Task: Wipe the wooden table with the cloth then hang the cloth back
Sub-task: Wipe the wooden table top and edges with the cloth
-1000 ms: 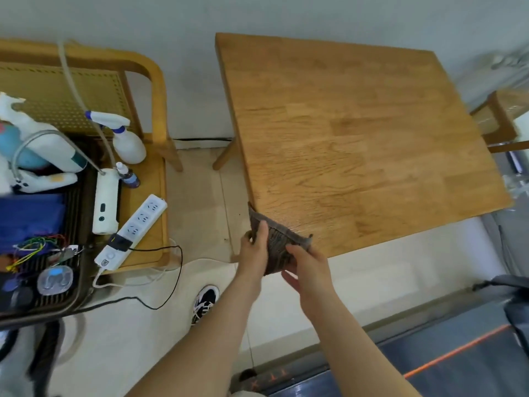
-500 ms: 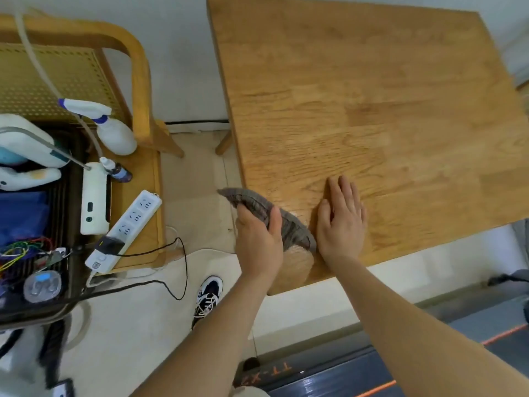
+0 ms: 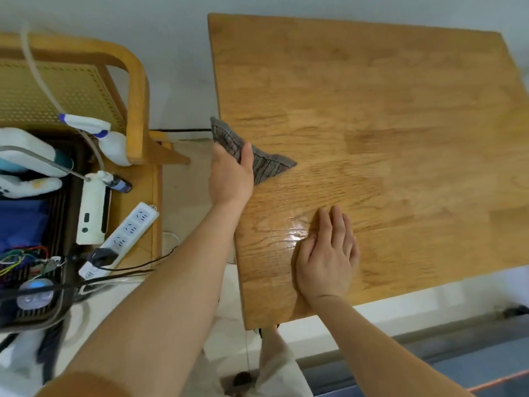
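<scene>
A wooden table (image 3: 386, 116) fills the right half of the view. A grey striped cloth (image 3: 267, 167) lies on its left edge, with one corner sticking out past the edge. My left hand (image 3: 230, 176) presses on the cloth and its thumb curls over the fabric. Flat on the tabletop near the front left corner rests my right hand (image 3: 327, 253), fingers straight and holding nothing. A wet, shiny patch shows on the wood just left of my right hand.
Left of the table stands a wooden chair (image 3: 137, 90) with a cane back. On it are a white spray bottle (image 3: 111, 138), a white power strip (image 3: 126, 233) with black cables, and a dark tray (image 3: 51, 282) of electronics. Pale floor lies between chair and table.
My left hand has slid the cloth farther away along the table's left edge. My right hand stays flat on the table near the front corner.
</scene>
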